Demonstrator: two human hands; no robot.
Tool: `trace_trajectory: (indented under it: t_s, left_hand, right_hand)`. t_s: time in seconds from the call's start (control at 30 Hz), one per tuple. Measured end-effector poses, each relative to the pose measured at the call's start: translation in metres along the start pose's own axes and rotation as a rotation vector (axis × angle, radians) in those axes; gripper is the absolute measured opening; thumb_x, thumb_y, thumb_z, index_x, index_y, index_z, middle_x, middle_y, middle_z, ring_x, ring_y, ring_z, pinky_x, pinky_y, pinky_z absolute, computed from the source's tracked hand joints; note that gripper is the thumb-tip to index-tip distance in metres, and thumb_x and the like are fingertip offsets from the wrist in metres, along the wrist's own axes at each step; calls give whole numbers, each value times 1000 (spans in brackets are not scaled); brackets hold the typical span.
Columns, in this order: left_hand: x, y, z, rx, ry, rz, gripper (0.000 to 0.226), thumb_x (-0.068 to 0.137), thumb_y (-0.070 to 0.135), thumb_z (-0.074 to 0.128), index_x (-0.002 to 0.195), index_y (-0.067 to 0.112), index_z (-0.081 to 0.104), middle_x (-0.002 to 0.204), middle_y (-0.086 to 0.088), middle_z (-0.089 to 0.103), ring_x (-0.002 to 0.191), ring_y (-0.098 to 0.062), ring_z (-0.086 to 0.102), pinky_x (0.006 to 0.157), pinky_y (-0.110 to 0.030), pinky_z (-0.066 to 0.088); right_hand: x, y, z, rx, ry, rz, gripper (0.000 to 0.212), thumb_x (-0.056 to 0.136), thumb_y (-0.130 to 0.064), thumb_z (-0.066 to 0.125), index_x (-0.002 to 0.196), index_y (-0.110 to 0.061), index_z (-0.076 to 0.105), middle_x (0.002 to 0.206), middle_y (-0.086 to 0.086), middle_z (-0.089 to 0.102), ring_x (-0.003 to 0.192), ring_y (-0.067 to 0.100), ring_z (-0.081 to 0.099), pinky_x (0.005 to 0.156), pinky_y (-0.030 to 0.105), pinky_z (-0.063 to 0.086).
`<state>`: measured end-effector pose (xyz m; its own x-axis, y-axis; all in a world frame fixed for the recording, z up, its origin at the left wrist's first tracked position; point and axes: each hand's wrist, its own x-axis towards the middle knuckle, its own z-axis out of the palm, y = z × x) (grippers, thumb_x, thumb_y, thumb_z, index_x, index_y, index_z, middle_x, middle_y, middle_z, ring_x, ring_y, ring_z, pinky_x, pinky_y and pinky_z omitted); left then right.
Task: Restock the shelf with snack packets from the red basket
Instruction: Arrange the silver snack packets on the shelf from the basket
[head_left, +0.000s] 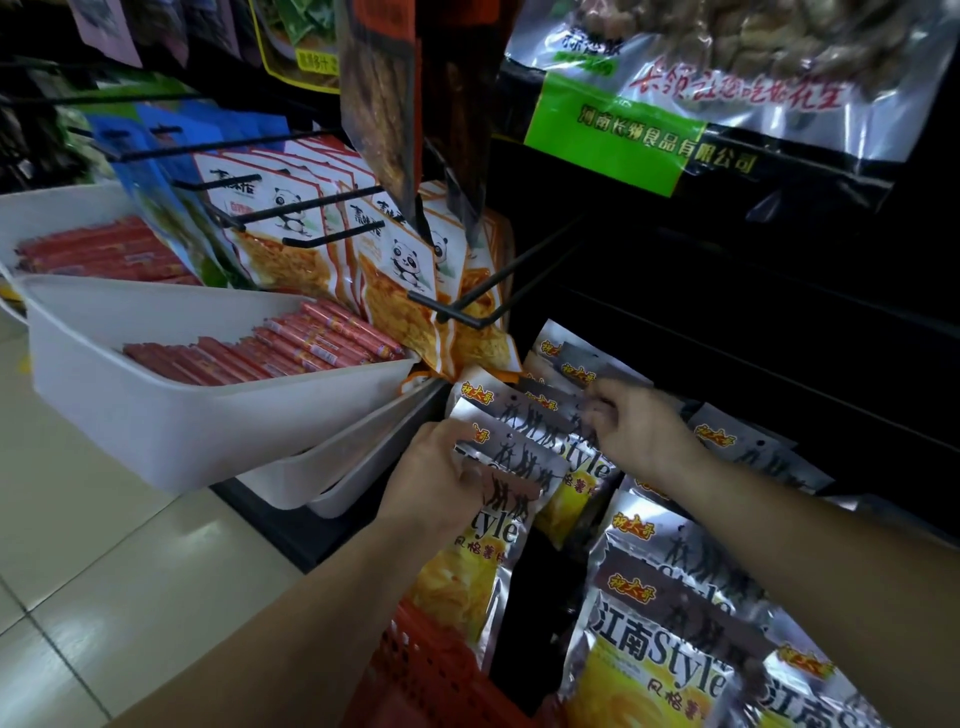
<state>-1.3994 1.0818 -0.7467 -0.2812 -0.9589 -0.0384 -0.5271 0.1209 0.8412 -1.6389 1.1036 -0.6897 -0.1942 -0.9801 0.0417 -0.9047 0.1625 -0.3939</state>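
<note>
Silver snack packets (519, 452) are gripped by the left hand (431, 467), their tops pinched by the right hand (639, 426), seemingly to be hung above the red basket (426, 670).

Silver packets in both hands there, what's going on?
A person is restocking snacks in a shop. The left hand grips a bunch of silver snack packets from the front, while the right hand pinches their tops further back. The red basket sits below, and more of the same packets show at lower right. Panda packets hang above, beside white trays of red sausages.
</note>
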Motion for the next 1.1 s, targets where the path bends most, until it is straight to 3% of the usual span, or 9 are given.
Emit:
trace_trajectory:
  t_s: [0.13,0.23,0.33,0.53,0.63,0.7,0.8,0.93,1.1]
  left_hand:
    - [-1,1,-4,-6,10,-4,35,94,12,58,116,39,58,100,0,60,45,-3,52,38,-10,31]
    - [0,4,-4,-45,2,-6,36,92,10,58,114,38,59,98,1,59,44,-1,52,38,-11,31]
    - [1,5,-2,-68,-12,-12,38,92,9,57,121,32,59,99,-1,59,44,2,53,36,-11,31]
    - [-1,5,0,-100,-28,-9,36,94,7,56,119,33,60,92,-1,55,37,-2,48,36,-13,31]
    - [-2,7,0,-101,-25,-6,39,93,6,55,119,34,61,94,-1,57,40,-4,50,37,-14,32]
    - [-2,9,0,-76,-18,-3,42,91,5,55,120,35,61,105,-4,61,46,-7,50,39,-13,34]
    - [-3,11,0,-57,-22,-3,42,92,5,55,123,32,61,110,-6,63,48,-7,49,40,-13,34]
    - [-3,11,0,-74,-44,21,43,91,3,54,123,32,62,113,-6,64,44,-6,49,38,-12,33]
    - [-1,10,1,-41,-43,29,38,92,5,55,119,31,61,108,-1,63,51,-7,48,40,-15,36]
  right_hand:
    - [3,11,-19,-129,334,11,35,98,-15,64,132,-11,68,125,19,63,118,41,56,91,46,52]
    - [17,20,-25,-181,174,217,45,98,-20,64,143,-18,60,131,17,67,120,41,61,93,45,55]
    - [28,19,-17,-160,16,332,39,100,-26,69,138,-16,63,135,12,67,123,33,64,95,40,57]
    - [44,9,-8,111,164,292,13,96,-14,66,94,-22,76,92,10,73,94,32,70,76,34,54]
    - [44,-2,-6,170,197,247,13,98,-22,66,87,-28,70,90,7,73,86,30,70,79,36,59]
    - [41,-2,-6,206,172,211,10,99,-21,66,102,-29,71,99,9,75,91,30,70,84,37,59]
    - [31,5,-8,142,128,101,34,99,-12,61,131,-22,67,109,9,74,98,30,69,86,34,55]
    - [17,12,0,109,211,92,30,102,-9,60,126,-20,74,112,12,76,97,30,72,85,37,60]
    - [5,6,-9,141,251,58,35,101,-14,66,136,-14,68,139,14,62,123,34,61,104,43,52]
